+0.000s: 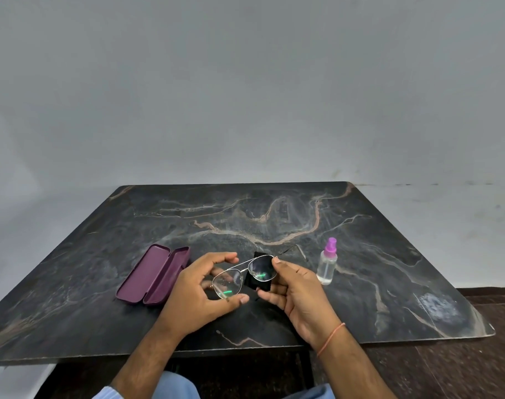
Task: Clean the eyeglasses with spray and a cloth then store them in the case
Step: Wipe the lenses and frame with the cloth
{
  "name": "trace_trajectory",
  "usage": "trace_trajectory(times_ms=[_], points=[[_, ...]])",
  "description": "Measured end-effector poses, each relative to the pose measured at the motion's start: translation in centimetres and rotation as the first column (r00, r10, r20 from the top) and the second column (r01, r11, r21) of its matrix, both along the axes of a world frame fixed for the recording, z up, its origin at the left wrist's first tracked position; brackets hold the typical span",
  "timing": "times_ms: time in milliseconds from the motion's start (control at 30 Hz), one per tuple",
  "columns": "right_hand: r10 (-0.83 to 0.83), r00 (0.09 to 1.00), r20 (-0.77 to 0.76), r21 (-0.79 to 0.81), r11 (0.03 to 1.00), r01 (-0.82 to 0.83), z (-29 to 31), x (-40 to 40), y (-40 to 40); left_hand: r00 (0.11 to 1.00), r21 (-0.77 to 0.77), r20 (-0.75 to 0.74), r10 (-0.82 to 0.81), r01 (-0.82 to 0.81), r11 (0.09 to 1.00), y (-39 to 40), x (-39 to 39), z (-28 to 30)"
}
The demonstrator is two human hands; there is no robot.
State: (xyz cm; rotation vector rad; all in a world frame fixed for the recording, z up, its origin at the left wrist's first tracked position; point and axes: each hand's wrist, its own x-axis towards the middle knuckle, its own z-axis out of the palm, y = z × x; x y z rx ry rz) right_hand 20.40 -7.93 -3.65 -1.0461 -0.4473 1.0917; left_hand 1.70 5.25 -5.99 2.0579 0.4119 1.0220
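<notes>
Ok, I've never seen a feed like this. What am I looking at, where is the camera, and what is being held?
There is no machine: a person works with bare hands. The one picture comes from a camera on their head, looking down at a dark marble-patterned table. The left hand and right hand hold metal-framed eyeglasses between them; the right hand also holds a black cloth behind one lens. An open purple glasses case lies to the left, and a clear spray bottle with a purple top stands to the right.
</notes>
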Motion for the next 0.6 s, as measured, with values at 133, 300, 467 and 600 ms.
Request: trace_trajectory(times_ms=[133,300,467,600], points=[[-0.033,0.999,-0.014,0.003,0.999,0.033,-0.36,0.01,0.02,0.999,0.074,0.019,0.032,-0.034,0.997,-0.24,0.02,-0.06],[-0.068,0.997,-0.037,0.032,0.997,0.069,-0.29,0.02,-0.07,0.995,0.145,0.059,0.082,-0.089,0.985,-0.45,0.46,0.06],[-0.085,0.996,-0.034,0.037,0.996,0.086,-0.55,-0.25,-0.29,0.989,0.149,0.056,0.139,-0.146,0.978,-0.49,0.10,-0.31],[-0.055,0.998,-0.001,0.074,0.996,0.055,-0.47,-0.22,-0.81,0.987,0.070,0.068,0.143,-0.148,0.987,-0.71,-0.32,0.12]])
